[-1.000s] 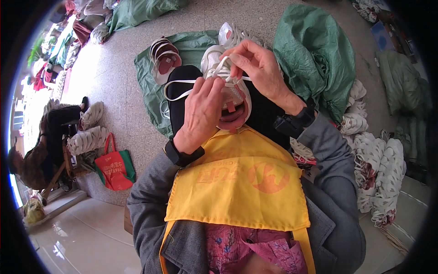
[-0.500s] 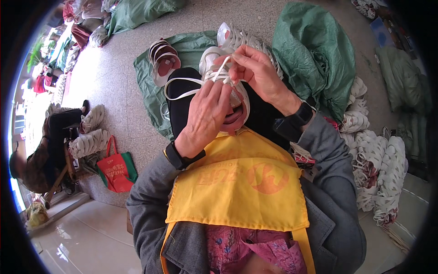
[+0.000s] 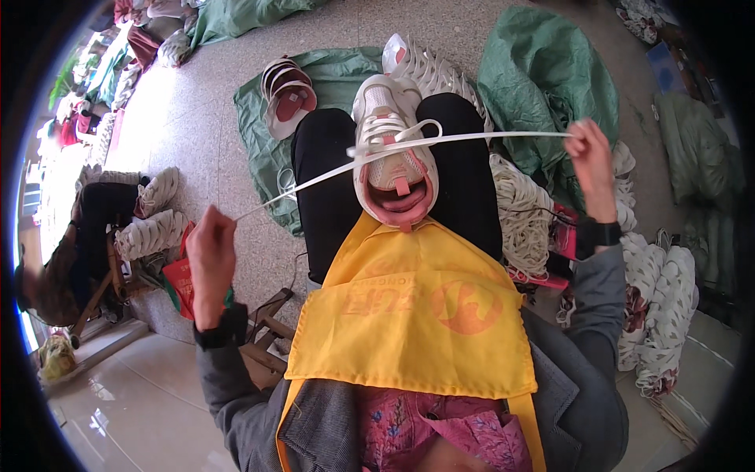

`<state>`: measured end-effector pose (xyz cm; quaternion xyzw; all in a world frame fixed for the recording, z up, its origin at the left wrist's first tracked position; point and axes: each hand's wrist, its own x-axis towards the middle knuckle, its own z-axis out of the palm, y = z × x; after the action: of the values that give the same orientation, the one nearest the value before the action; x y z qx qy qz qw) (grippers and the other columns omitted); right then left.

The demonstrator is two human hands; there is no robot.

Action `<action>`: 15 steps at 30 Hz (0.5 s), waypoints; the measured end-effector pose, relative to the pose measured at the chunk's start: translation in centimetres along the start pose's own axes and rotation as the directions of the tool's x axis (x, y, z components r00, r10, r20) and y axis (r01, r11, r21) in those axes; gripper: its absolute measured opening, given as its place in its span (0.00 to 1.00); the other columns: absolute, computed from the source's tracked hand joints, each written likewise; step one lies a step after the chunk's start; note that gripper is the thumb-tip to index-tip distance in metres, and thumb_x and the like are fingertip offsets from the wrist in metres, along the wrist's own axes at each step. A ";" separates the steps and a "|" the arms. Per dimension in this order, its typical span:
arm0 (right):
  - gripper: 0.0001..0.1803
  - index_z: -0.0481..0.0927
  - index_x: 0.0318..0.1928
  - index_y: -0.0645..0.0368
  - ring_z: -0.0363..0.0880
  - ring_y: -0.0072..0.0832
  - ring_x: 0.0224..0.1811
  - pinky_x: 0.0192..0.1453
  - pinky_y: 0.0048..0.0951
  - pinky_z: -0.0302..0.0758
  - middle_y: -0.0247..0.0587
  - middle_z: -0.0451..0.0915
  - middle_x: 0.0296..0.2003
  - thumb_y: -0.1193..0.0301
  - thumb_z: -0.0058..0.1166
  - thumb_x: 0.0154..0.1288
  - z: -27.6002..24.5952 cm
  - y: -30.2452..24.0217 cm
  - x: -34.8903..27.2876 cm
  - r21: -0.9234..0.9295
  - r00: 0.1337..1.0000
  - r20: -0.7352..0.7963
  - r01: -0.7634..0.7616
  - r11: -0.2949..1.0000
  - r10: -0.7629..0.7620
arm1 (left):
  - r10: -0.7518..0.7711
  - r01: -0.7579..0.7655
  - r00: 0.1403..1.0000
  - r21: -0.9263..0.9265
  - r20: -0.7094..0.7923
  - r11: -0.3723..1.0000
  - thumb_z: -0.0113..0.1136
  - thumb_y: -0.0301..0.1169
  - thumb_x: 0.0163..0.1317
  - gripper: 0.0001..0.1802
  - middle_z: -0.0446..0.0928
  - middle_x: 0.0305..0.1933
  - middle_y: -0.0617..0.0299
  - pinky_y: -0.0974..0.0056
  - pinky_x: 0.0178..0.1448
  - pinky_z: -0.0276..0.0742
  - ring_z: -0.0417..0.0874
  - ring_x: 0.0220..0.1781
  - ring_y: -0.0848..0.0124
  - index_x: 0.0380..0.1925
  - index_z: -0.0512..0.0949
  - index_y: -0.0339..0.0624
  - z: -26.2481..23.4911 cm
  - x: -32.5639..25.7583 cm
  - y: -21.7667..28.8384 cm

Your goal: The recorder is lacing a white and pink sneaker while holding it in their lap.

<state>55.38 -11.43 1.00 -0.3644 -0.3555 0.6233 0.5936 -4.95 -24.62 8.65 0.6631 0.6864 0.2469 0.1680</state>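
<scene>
A white sneaker with a pink lining and pull tab (image 3: 377,101) rests between my knees, toe pointing away from me. A white shoelace (image 3: 503,136) runs from its upper eyelets, stretched out to both sides. My left hand (image 3: 211,256) is closed on one end, low on the left, well off the shoe. Out on the right, my right hand (image 3: 591,161) pinches the other end, higher up. Part of the lace loops up just right of the shoe's tongue.
Shoe uppers (image 3: 289,98) lie stacked on a green sheet (image 3: 255,157). Beyond my right knee are a green sack (image 3: 546,75) and a bundle of white laces (image 3: 521,220). Rows of nested white shoes (image 3: 664,315) lie far right. A person (image 3: 55,259) sits at the left.
Both hands have moved from the shoe's lacing outward to the sides, drawing the lace ends taut. The shoe's opening and tongue are now uncovered.
</scene>
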 end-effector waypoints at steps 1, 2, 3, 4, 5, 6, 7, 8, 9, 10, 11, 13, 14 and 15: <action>0.06 0.71 0.37 0.57 0.67 0.16 0.26 0.29 0.22 0.67 0.30 0.71 0.30 0.72 0.48 0.77 -0.9 -0.5 -0.5 -0.051 0.999 -0.039 -0.026 0.998 0.024 | -0.100 0.104 0.992 -0.049 0.080 0.993 0.60 0.18 0.61 0.06 0.73 0.28 0.56 0.64 0.33 0.69 0.73 0.27 0.68 0.29 0.72 0.35 -0.8 -0.5 -1.5; 0.06 0.72 0.38 0.57 0.68 0.16 0.27 0.30 0.22 0.68 0.30 0.72 0.30 0.72 0.48 0.77 -1.4 -0.9 -1.4 -0.104 0.996 -0.075 -0.054 0.993 0.046 | -0.049 0.057 0.993 -0.066 0.112 0.996 0.61 0.18 0.61 0.06 0.73 0.29 0.57 0.65 0.33 0.68 0.73 0.28 0.68 0.29 0.72 0.35 -0.7 -0.8 -1.4; 0.07 0.72 0.38 0.57 0.69 0.16 0.28 0.31 0.22 0.70 0.31 0.73 0.31 0.71 0.48 0.78 -1.6 -1.2 -2.4 -0.153 0.991 -0.121 -0.082 0.985 0.064 | 0.008 0.005 0.989 -0.083 0.148 0.997 0.61 0.19 0.61 0.06 0.74 0.29 0.57 0.65 0.33 0.68 0.73 0.29 0.68 0.30 0.73 0.35 -0.4 -0.7 -0.7; 0.07 0.73 0.39 0.58 0.70 0.15 0.28 0.31 0.22 0.71 0.31 0.74 0.31 0.70 0.48 0.78 -0.5 -0.8 -2.8 -0.244 0.989 -0.102 -0.126 0.961 0.103 | 0.064 -0.046 0.981 -0.104 0.182 0.994 0.62 0.19 0.61 0.06 0.74 0.30 0.58 0.66 0.34 0.68 0.73 0.30 0.67 0.30 0.73 0.34 0.0 -0.5 0.2; 0.07 0.75 0.40 0.59 0.71 0.15 0.28 0.31 0.21 0.72 0.31 0.75 0.31 0.70 0.49 0.78 0.7 0.1 -3.0 -0.334 0.986 -0.088 -0.166 0.928 0.144 | 0.216 -0.204 0.963 -0.090 0.161 0.975 0.64 0.20 0.60 0.07 0.75 0.32 0.58 0.65 0.37 0.71 0.76 0.33 0.65 0.32 0.74 0.35 0.7 0.3 1.5; 0.08 0.76 0.41 0.59 0.72 0.14 0.28 0.31 0.21 0.72 0.31 0.77 0.32 0.69 0.50 0.78 2.4 1.0 -3.1 -0.420 0.980 -0.079 -0.201 0.885 0.185 | 0.264 -0.256 0.959 -0.088 0.100 0.963 0.65 0.21 0.60 0.07 0.75 0.33 0.58 0.64 0.38 0.72 0.77 0.35 0.65 0.32 0.74 0.35 1.8 1.2 2.4; 0.08 0.78 0.42 0.60 0.73 0.14 0.27 0.30 0.20 0.73 0.31 0.78 0.32 0.68 0.51 0.77 4.2 1.5 -3.0 -0.505 0.980 -0.055 -0.193 0.841 0.192 | 0.312 -0.308 0.949 -0.083 0.040 0.948 0.65 0.21 0.60 0.08 0.75 0.33 0.58 0.64 0.39 0.73 0.77 0.36 0.64 0.32 0.74 0.35 2.9 1.9 3.1; 0.08 0.79 0.43 0.61 0.74 0.13 0.27 0.29 0.20 0.73 0.31 0.80 0.32 0.68 0.53 0.76 6.4 1.9 -2.9 -0.582 0.978 -0.035 -0.186 0.792 0.203 | 0.357 -0.357 0.934 -0.071 -0.014 0.931 0.66 0.22 0.60 0.08 0.75 0.33 0.58 0.63 0.40 0.75 0.78 0.37 0.63 0.33 0.74 0.35 3.9 2.7 3.8; 0.09 0.80 0.44 0.61 0.75 0.13 0.26 0.29 0.19 0.74 0.30 0.81 0.32 0.67 0.55 0.75 8.1 2.5 -2.7 -0.653 0.976 -0.013 -0.174 0.737 0.219 | 0.321 -0.316 0.947 -0.153 0.009 0.936 0.65 0.22 0.61 0.07 0.77 0.36 0.59 0.64 0.43 0.75 0.79 0.38 0.65 0.35 0.74 0.35 4.9 3.3 4.7; 0.10 0.81 0.45 0.61 0.75 0.13 0.25 0.28 0.18 0.73 0.30 0.82 0.33 0.67 0.57 0.74 9.1 3.3 -2.4 -0.681 0.981 0.022 -0.126 0.721 0.193 | 0.286 -0.271 0.958 -0.235 0.033 0.934 0.63 0.22 0.62 0.07 0.79 0.38 0.59 0.65 0.46 0.76 0.80 0.39 0.67 0.37 0.75 0.35 5.9 3.8 5.5; 0.10 0.81 0.46 0.62 0.76 0.13 0.24 0.27 0.18 0.73 0.30 0.82 0.33 0.68 0.59 0.73 9.9 4.1 -2.0 -0.707 0.984 0.058 -0.078 0.702 0.167 | 0.253 -0.222 0.966 -0.314 0.060 0.923 0.62 0.22 0.64 0.06 0.80 0.41 0.60 0.66 0.48 0.76 0.81 0.41 0.69 0.39 0.76 0.35 6.8 4.4 6.4; 0.13 0.82 0.48 0.63 0.77 0.13 0.24 0.27 0.17 0.74 0.32 0.84 0.36 0.69 0.63 0.69 12.2 5.4 -1.4 -0.711 0.985 0.123 0.002 0.703 0.122 | 0.269 -0.225 0.959 -0.341 0.090 0.913 0.62 0.22 0.65 0.07 0.79 0.41 0.60 0.68 0.47 0.77 0.81 0.41 0.71 0.41 0.74 0.35 8.5 5.5 8.4; 0.13 0.81 0.49 0.63 0.77 0.14 0.24 0.26 0.17 0.74 0.33 0.84 0.36 0.69 0.63 0.69 13.7 5.7 -1.1 -0.712 0.983 0.129 0.001 0.702 0.129 | 0.279 -0.226 0.955 -0.357 0.104 0.906 0.61 0.21 0.65 0.08 0.79 0.40 0.60 0.68 0.47 0.77 0.80 0.41 0.73 0.42 0.74 0.35 9.1 6.1 8.9; 0.14 0.81 0.49 0.64 0.78 0.14 0.24 0.26 0.18 0.74 0.33 0.84 0.37 0.69 0.64 0.68 15.2 5.8 -1.0 -0.712 0.982 0.132 0.001 0.702 0.132 | 0.287 -0.210 0.947 -0.394 0.146 0.895 0.61 0.21 0.65 0.08 0.78 0.40 0.61 0.69 0.46 0.77 0.80 0.41 0.74 0.42 0.73 0.35 9.7 6.7 9.1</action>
<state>39.31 -12.85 3.27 -0.5213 -0.6047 0.4885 0.3520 7.53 -16.80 6.41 0.7230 0.5154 0.3243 0.3263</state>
